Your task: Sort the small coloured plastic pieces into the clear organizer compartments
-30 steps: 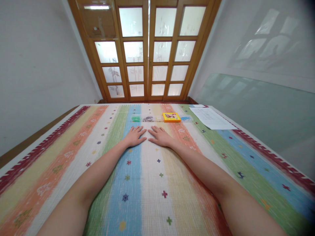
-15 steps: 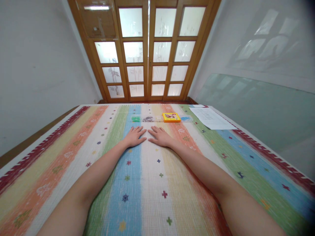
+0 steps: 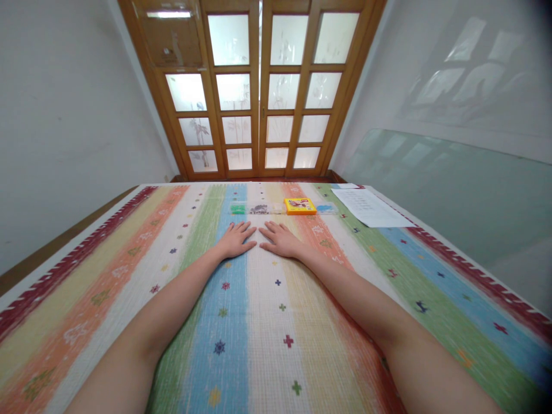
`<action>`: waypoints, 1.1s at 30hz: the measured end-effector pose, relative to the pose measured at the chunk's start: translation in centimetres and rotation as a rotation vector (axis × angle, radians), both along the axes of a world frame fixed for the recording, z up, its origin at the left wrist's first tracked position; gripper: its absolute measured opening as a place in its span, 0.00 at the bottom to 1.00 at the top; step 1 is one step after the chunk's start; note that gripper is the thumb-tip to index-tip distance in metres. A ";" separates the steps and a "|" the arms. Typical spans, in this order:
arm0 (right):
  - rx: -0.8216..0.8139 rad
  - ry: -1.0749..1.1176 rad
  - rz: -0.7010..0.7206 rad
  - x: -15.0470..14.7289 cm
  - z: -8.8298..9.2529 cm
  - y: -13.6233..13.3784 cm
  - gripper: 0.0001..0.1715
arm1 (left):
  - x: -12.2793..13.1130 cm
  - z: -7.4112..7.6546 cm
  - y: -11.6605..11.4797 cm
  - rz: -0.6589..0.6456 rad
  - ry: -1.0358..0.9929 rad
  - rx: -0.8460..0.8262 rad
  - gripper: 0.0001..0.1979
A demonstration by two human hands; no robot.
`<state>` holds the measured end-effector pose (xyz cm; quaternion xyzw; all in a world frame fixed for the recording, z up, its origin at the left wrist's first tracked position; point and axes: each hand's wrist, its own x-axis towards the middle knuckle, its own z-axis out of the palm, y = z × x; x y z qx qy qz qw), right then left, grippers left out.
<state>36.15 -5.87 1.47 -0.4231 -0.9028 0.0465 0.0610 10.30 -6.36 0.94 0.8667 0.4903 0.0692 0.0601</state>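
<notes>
My left hand [image 3: 236, 239] lies flat, palm down, on the striped tablecloth [image 3: 263, 322], fingers spread and holding nothing. Close beside it, a small gap away, my right hand [image 3: 280, 239] rests the same way. Just beyond the fingertips a row of small items runs across the cloth: a clear case with green contents [image 3: 238, 209], a clear case with dark pieces [image 3: 260, 209], a yellow-orange box [image 3: 301, 206] with printed pictures, and a clear case with blue contents [image 3: 325, 208]. Neither hand touches any of them. What the clear cases contain is too small to make out.
Printed white sheets [image 3: 371, 208] lie at the table's far right. Behind the far edge stand wooden doors [image 3: 260, 92] with frosted panes. A pale green glass panel [image 3: 448, 195] leans along the right wall, and a white wall [image 3: 73, 115] rises on the left.
</notes>
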 end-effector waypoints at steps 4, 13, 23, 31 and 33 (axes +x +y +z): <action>0.011 -0.004 0.001 0.0 -0.1 0.0 0.46 | 0.0 0.0 0.0 -0.003 0.001 -0.003 0.37; 0.020 -0.007 0.007 0.0 -0.2 0.2 0.45 | 0.0 -0.2 0.1 -0.005 0.011 0.017 0.37; 0.014 -0.002 0.011 -0.1 0.1 0.0 0.46 | -0.1 -0.2 0.1 -0.008 0.016 0.017 0.37; 0.019 -0.001 0.001 0.0 -0.2 0.1 0.46 | -0.1 -0.3 0.2 -0.009 0.010 0.021 0.37; 0.015 -0.002 0.002 0.0 -0.2 0.2 0.46 | -0.1 -0.3 0.2 -0.010 0.009 0.024 0.37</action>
